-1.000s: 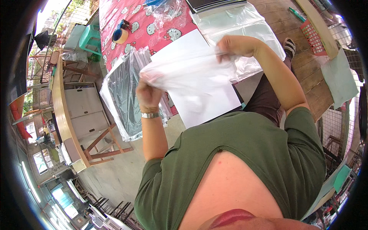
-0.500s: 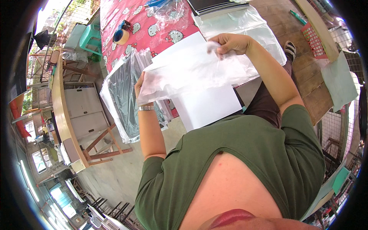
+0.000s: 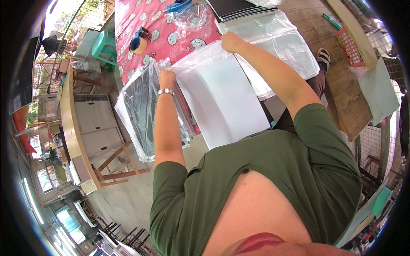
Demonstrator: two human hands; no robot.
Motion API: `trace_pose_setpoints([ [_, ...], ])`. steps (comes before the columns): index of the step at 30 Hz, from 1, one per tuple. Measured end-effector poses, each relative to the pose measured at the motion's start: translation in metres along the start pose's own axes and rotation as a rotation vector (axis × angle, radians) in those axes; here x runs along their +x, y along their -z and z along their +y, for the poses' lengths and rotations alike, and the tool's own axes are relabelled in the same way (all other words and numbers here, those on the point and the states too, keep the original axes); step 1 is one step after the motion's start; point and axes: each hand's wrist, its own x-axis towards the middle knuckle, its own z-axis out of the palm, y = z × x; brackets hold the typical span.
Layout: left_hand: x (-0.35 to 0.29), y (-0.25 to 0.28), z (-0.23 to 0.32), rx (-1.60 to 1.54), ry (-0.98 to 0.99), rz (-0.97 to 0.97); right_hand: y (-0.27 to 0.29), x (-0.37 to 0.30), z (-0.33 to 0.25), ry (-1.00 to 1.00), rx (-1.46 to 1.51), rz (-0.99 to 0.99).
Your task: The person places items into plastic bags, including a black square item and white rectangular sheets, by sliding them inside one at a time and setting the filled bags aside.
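My left hand (image 3: 165, 78) and my right hand (image 3: 231, 41) each pinch a top corner of a clear plastic bag (image 3: 200, 59) that lies over a large white sheet (image 3: 228, 102). The sheet slopes from the table's edge down toward my lap. A silver watch (image 3: 165, 91) sits on my left wrist. Both hands rest near the edge of the table with the pink patterned cloth (image 3: 162, 30).
A stack of dark sheets in clear bags (image 3: 145, 111) lies left of my left arm. Empty clear bags (image 3: 282, 47) are piled to the right. A tape dispenser (image 3: 139, 42) sits on the cloth, dark sheets (image 3: 239, 8) beyond. A wooden bench (image 3: 77, 123) stands at the left.
The bag was bunched and lifted in front of me before. Both hands have moved away from me and spread it flat over the top of the white sheet.
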Motion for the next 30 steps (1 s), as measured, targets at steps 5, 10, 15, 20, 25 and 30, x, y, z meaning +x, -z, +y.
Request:
trace_pose_setpoints([
  [5, -0.020, 0.037, -0.053, -0.060, -0.281, 0.064, 0.051, -0.028, -0.048, 0.226, 0.139, 0.200],
  [10, -0.031, 0.100, -0.020, -0.632, 0.029, -0.133, 0.126, -0.045, -0.067, 0.139, 0.503, 0.029],
  [15, -0.089, 0.229, 0.007, -0.780, -0.264, -0.460, 0.206, -0.112, -0.065, 0.056, 1.176, -0.466],
  [20, -0.191, 0.271, -0.003, -1.300, 0.009, -0.400, 0.221, -0.197, -0.070, 0.297, 1.236, -0.485],
  [25, -0.246, 0.213, -0.010, -1.419, 0.329, -0.433, 0.162, -0.240, -0.041, -0.014, 1.570, -0.712],
  [30, -0.272, 0.125, -0.039, -1.719, 0.690, -0.815, 0.102, -0.264, -0.024, -0.303, 1.784, -0.627],
])
